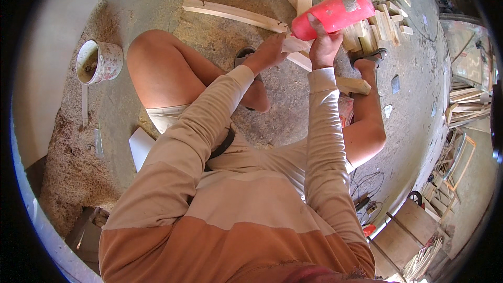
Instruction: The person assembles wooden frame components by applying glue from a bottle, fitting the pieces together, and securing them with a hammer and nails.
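Note:
A red plastic bottle [335,14] with a pale worn label patch is tipped nearly on its side, its lower end toward my left hand. My right hand [326,47] grips it from beneath, thumb laid along its side. My left hand [268,52] is closed close to the bottle's lower end, its fingertips pressed together; what they pinch is hidden. Just under the two hands lies a pale wooden strip [299,61]. A long wooden batten [236,13] runs across the floor, its right end beside my left hand.
Cut wood pieces [382,23] lie heaped at the far right. A short wooden block [352,85] sits by my right leg. At the left, a stained white bucket [99,62] stands near sawdust [73,173]. More wood [466,102] is stacked along the right, with cables [369,191] on the floor.

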`<state>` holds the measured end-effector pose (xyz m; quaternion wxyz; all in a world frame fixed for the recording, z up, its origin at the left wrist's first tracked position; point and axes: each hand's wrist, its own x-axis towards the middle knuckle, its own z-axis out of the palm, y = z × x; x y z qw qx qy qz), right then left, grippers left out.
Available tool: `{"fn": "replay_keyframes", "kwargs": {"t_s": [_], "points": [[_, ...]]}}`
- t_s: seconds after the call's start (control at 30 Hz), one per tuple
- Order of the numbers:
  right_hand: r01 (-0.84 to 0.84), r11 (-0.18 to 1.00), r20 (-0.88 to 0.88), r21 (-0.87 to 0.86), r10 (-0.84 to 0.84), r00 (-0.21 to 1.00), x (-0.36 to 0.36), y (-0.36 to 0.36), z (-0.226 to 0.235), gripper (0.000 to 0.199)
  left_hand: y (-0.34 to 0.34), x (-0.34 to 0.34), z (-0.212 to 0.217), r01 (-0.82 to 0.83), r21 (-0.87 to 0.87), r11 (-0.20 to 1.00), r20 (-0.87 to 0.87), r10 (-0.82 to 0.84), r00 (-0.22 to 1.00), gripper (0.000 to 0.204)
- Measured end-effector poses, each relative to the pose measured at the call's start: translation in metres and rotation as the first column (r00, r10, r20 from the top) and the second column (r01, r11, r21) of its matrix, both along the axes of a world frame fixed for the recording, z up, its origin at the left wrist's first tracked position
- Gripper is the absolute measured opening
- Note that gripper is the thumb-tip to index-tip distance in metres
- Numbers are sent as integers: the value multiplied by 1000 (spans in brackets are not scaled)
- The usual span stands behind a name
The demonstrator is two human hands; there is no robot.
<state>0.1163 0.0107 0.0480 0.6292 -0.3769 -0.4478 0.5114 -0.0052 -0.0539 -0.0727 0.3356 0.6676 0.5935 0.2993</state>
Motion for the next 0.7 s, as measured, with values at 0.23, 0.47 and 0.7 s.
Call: {"fn": "replay_keyframes", "kwargs": {"t_s": [0.23,0.47,0.7], "points": [[0,1000,63,18,-1,998,5,-1,-3,47,2,0,-7,-16,2,1000,19,16,1000,70],[57,998,114,17,-59,992,22,-5,2,44,1,1,-8,-25,34,999,-9,26,1000,70],[85,996,141,20,-87,986,40,-6,6,48,0,-3,-8,-2,65,998,15,1,1000,72]]}}
